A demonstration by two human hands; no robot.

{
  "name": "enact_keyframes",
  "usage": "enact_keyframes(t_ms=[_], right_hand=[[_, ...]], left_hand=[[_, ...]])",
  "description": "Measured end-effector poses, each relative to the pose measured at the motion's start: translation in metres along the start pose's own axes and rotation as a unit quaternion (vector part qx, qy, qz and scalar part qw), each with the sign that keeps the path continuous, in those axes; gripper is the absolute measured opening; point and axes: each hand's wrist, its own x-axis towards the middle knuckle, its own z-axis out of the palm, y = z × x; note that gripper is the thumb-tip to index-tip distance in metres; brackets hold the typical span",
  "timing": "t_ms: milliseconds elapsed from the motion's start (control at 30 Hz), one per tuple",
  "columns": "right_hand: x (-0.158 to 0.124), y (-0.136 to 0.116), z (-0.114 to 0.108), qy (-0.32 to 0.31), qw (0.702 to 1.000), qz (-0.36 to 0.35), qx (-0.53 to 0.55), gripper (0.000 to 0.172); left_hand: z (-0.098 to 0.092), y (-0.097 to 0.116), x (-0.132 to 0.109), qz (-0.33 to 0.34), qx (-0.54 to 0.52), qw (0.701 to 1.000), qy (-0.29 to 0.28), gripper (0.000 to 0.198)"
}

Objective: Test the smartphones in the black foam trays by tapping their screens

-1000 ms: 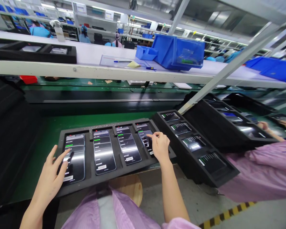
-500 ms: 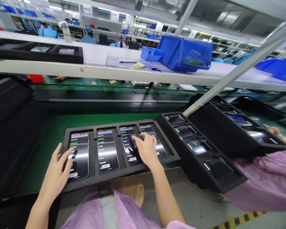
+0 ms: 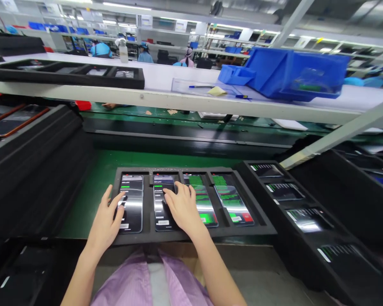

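Note:
Several smartphones lie face up in a black foam tray [image 3: 191, 239]. My left hand [image 3: 104, 219] is spread over the left edge of the leftmost phone [image 3: 134, 212], a fingertip at its lit menu. Over the second phone [image 3: 162, 212] is my right hand [image 3: 185, 208], fingers apart, index fingertip on or just above the menu. Whether either fingertip touches glass I cannot tell. The third phone [image 3: 204, 199] and the rightmost phone [image 3: 234, 202] show green text, with green and red blocks low on the rightmost screen. Neither hand holds anything.
Right of the tray stands a black foam stack with more lit phones [image 3: 285, 191]. Another black stack [image 3: 44, 170] rises at the left. A white shelf [image 3: 159, 91] crosses above, carrying blue bins [image 3: 293, 72] and a black tray [image 3: 67, 78]. A slanted post [image 3: 338, 136] stands at right.
My right hand has moved left from the third phone to the second. The third and rightmost screens now show green text. The view has turned left; my left hand stays at the leftmost phone.

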Motion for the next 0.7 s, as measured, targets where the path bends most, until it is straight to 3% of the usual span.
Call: enact_keyframes(t_ms=[200,467,700], right_hand=[[-0.003,0.002,0.001,0.060,0.998,0.011,-0.009,0.040],[-0.035,0.013,0.000,0.109,0.994,-0.016,0.025,0.041],[-0.054,0.024,0.007,0.087,0.989,-0.069,0.095,0.039]], left_hand=[[0.000,0.001,0.001,-0.002,0.000,1.000,-0.017,0.046],[-0.002,0.000,0.002,-0.007,-0.043,0.998,-0.043,0.048],[0.004,-0.016,-0.002,-0.003,-0.125,0.992,-0.025,0.071]])
